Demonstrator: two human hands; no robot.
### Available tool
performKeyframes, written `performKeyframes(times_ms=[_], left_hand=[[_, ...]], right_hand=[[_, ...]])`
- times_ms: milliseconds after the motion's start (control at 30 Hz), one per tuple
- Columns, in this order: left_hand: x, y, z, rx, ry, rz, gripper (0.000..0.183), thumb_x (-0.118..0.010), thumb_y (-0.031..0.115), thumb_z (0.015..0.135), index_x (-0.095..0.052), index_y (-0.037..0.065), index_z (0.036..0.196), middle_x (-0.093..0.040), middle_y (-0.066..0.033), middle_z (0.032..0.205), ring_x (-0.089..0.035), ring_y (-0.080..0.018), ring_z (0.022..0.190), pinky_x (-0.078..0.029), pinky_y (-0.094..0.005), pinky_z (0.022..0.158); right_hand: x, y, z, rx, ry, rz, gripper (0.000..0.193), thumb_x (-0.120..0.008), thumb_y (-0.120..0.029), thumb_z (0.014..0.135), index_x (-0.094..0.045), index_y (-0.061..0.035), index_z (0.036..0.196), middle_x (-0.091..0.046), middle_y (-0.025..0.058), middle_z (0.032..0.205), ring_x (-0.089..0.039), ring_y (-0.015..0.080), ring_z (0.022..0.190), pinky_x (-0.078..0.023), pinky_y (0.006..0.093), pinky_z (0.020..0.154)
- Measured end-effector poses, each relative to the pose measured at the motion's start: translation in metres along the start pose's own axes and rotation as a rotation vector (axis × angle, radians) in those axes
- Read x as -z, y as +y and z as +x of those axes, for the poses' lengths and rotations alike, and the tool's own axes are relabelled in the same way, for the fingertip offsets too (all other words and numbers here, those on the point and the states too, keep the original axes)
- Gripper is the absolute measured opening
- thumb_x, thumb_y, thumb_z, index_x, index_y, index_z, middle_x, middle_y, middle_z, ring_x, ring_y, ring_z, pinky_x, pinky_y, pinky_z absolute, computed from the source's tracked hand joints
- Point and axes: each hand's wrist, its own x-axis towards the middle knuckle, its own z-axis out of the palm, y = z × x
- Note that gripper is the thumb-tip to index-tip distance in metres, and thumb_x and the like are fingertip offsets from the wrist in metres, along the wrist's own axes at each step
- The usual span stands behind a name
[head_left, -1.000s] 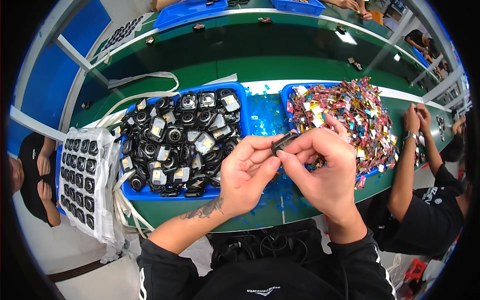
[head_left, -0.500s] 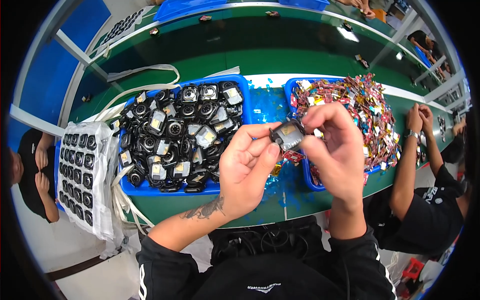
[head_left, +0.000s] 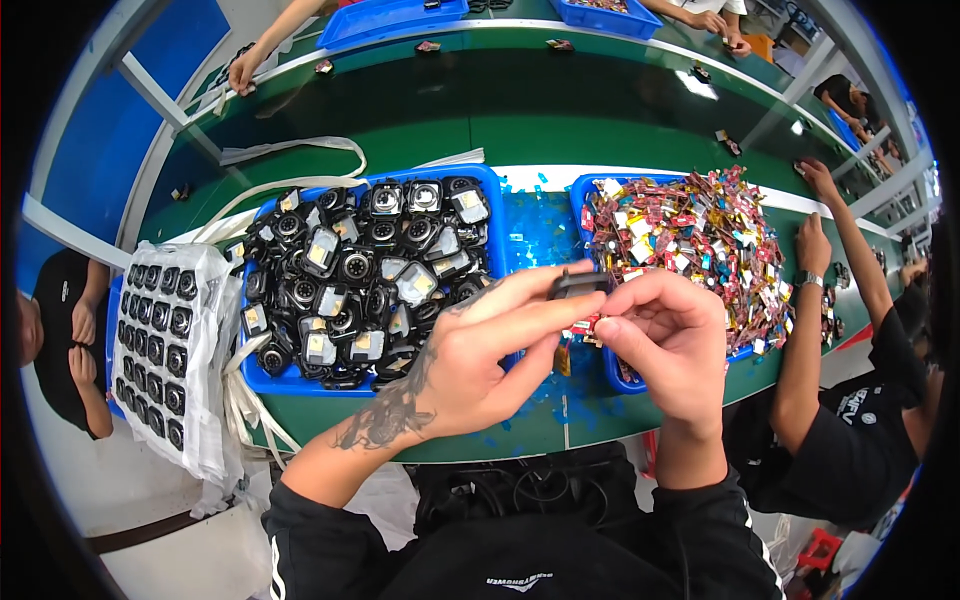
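My left hand [head_left: 480,350] grips a black smartwatch case [head_left: 578,285], turned nearly edge-on, between its fingers. A small red flexible circuit piece [head_left: 582,327] shows just below the case. My right hand [head_left: 672,335] is closed in a pinch, thumb and index finger at the end of that red piece; its fingers partly hide it. To the left, a blue tray [head_left: 497,215] is heaped with similar black watch cases [head_left: 355,265]. Beyond my right hand, another blue tray [head_left: 580,195] holds a pile of red, gold and white circuit scraps [head_left: 690,240].
Blue film bits [head_left: 540,225] lie between the trays on the green table [head_left: 480,440]. A sheet of watch cases [head_left: 155,340] stands at the left. Behind runs a dark green conveyor belt [head_left: 450,100] with scattered small parts. A co-worker's arm [head_left: 800,370] is close on the right.
My left hand has rotated, tipping the watch case from face-up to edge-on. My right hand has come lower, its fingers closing at the red piece. A co-worker's arm now reaches in at far left.
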Motion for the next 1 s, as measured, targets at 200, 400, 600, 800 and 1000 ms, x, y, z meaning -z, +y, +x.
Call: performKeyframes(times_ms=[200,400,600,800,1000], left_hand=[[0.004,0.010,-0.006,0.070,-0.002,0.120,0.030,-0.070,-0.006,0.077,-0.069,0.000,0.107,-0.068,-0.0153,0.105,-0.069,-0.0197,0.089,-0.056,-0.0266,0.073],[0.003,0.018,-0.015,0.214,-0.058,-0.015,0.026,-0.069,-0.006,0.079,-0.070,-0.002,0.105,-0.069,-0.0144,0.098,-0.068,-0.0181,0.084,-0.054,-0.0258,0.071],[-0.009,0.015,-0.023,0.423,0.007,-0.272,0.022,-0.067,-0.002,0.085,-0.069,-0.002,0.107,-0.069,-0.0126,0.099,-0.065,-0.0133,0.087,-0.052,-0.0242,0.074],[-0.028,0.011,-0.033,0.437,0.192,-0.491,0.032,-0.064,-0.003,0.087,-0.062,-0.003,0.120,-0.063,-0.0138,0.115,-0.063,-0.0122,0.097,-0.052,-0.0228,0.081],[-0.030,0.009,-0.034,0.442,0.218,-0.583,0.036,-0.061,-0.006,0.088,-0.059,-0.003,0.124,-0.060,-0.0132,0.122,-0.060,-0.0130,0.105,-0.053,-0.0252,0.087]], right_hand=[[0.003,-0.001,0.003,0.034,-0.116,0.043,0.010,-0.069,0.004,0.082,-0.065,0.0048,0.091,-0.061,0.0092,0.090,-0.062,0.0121,0.082,-0.054,0.0218,0.071],[0.003,-0.003,-0.001,-0.054,-0.127,0.127,0.008,-0.069,0.003,0.082,-0.064,0.0047,0.087,-0.060,0.0091,0.091,-0.061,0.0117,0.083,-0.052,0.0223,0.074],[-0.008,0.002,-0.014,-0.017,-0.001,0.076,0.020,-0.070,0.006,0.080,-0.060,0.0033,0.096,-0.060,0.0060,0.091,-0.059,0.0082,0.079,-0.051,0.0208,0.070],[-0.017,0.012,-0.023,0.126,0.103,-0.217,0.028,-0.069,0.007,0.079,-0.053,0.0015,0.101,-0.060,0.0048,0.085,-0.054,0.0052,0.072,-0.043,0.0184,0.060],[-0.020,0.015,-0.021,0.092,0.159,-0.242,0.036,-0.068,0.007,0.079,-0.044,-0.0037,0.103,-0.059,0.0031,0.084,-0.050,0.0020,0.067,-0.038,0.0156,0.058]])
